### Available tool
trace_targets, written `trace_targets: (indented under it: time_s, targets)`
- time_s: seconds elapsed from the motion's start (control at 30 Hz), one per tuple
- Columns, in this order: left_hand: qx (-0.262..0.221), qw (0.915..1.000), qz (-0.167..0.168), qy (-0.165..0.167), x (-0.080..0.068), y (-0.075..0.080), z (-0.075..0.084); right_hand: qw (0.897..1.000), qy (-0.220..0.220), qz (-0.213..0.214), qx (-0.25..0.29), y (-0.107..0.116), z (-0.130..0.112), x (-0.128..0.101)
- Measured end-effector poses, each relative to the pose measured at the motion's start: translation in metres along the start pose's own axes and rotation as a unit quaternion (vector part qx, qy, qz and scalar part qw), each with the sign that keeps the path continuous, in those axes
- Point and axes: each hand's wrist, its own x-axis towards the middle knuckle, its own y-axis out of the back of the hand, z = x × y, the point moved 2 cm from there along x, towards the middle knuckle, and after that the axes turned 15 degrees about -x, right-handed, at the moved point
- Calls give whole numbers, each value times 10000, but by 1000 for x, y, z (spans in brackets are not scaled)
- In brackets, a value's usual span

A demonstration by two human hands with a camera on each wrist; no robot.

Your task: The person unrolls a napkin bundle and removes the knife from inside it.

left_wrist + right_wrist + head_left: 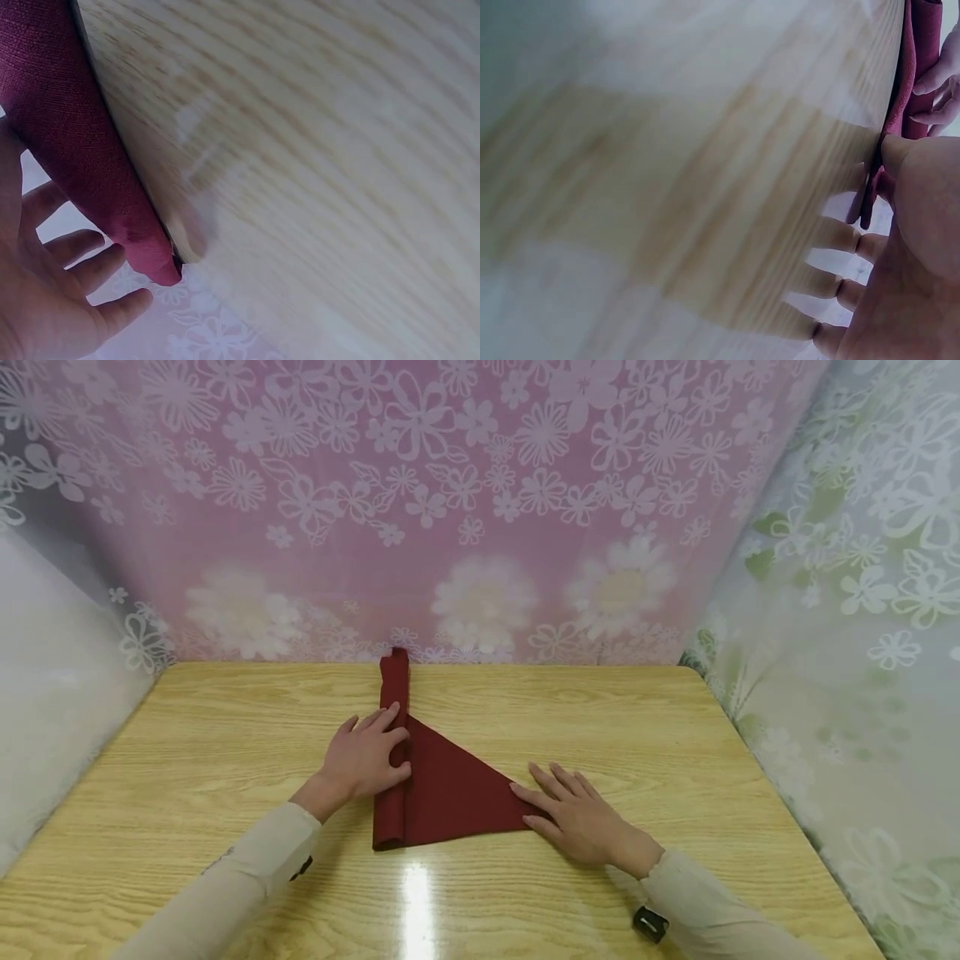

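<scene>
A dark red cloth lies on the table, its left side rolled into a long upright-running tube and its right side a flat triangle. My left hand rests on the roll with fingers spread; in the left wrist view the fingers of the left hand lie beside the cloth roll. At the triangle's right corner, my right hand touches the cloth with fingers extended. The right wrist view has the right hand flat against the table, thumb at the cloth's edge.
The wood-grain table extends around the cloth. The roll's far end reaches the table's back edge, where a pink flowered curtain hangs. Another floral sheet stands along the right side.
</scene>
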Motion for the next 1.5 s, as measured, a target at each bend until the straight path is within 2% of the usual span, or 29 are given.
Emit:
trace_targets:
  time_s: [0.2,0.6,0.67,0.93,1.17,1.5]
  targets:
    - [80,9999,28,-106,-2,1,-1,9998,59,161,77,-3,1,0]
    - [147,9996,142,-175,-10,8,-9,10000,50,-74,-12,5,-3,1]
    - [228,9996,114,-147,-11,8,-12,9999,14,-116,-46,2,-2,1]
    - [462,9985,-168,254,-24,1,-27,9999,28,146,3,-5,1,2]
    - [487,9978,-360,277,-28,-1,-30,10000,-20,48,-78,-6,2,2]
    - [493,9980,-331,236,-29,-3,-33,9999,43,97,-1,-3,1,1]
